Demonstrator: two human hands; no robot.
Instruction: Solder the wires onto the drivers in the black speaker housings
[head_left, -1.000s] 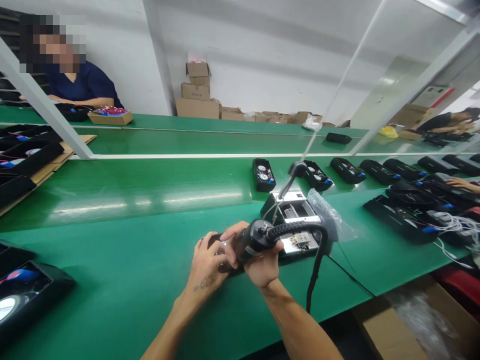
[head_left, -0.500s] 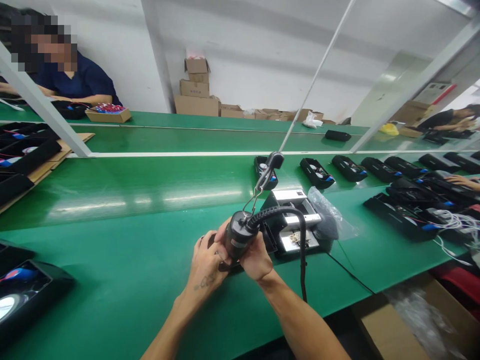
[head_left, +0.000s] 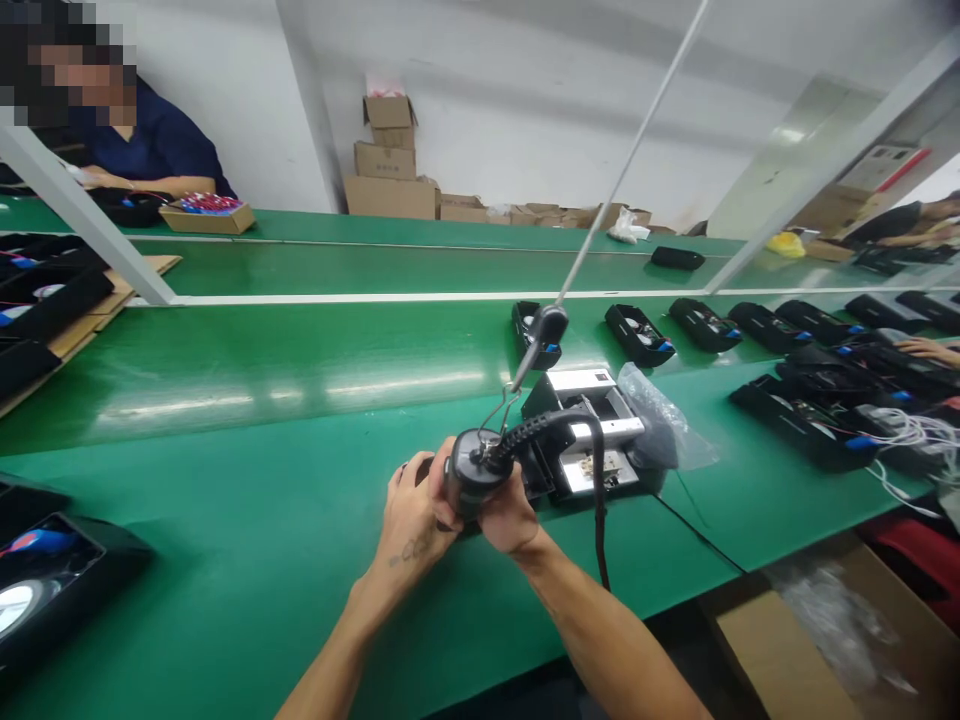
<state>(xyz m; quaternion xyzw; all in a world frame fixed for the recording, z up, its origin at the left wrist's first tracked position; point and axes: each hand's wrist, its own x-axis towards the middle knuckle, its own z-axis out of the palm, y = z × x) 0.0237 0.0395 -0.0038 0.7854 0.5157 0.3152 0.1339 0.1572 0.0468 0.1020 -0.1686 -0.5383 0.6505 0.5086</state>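
In the middle of the head view a black electric screwdriver [head_left: 471,478] hangs upright from a wire hook, its thick cable curving off to the right. My right hand [head_left: 511,516] is wrapped round its body. Close beside it on the left, my left hand [head_left: 414,505] is closed on a dark part, mostly hidden beneath the fingers and the screwdriver. The screwdriver's tip is out of sight below the hands. Just right of them stands a silver-and-black screw feeder-like machine [head_left: 600,435], with clear plastic film [head_left: 660,410] at its side.
Open black housings [head_left: 640,335] with wires line the far strip. More housings [head_left: 802,420] and white cables [head_left: 915,445] lie at right. One housing [head_left: 67,570] is near left. A frame post [head_left: 112,210] rises at left. Co-workers [head_left: 161,145] sit across and at right.
The view has shifted slightly. The screwdriver stays between my hands and is now a little more upright; both hands keep their hold.
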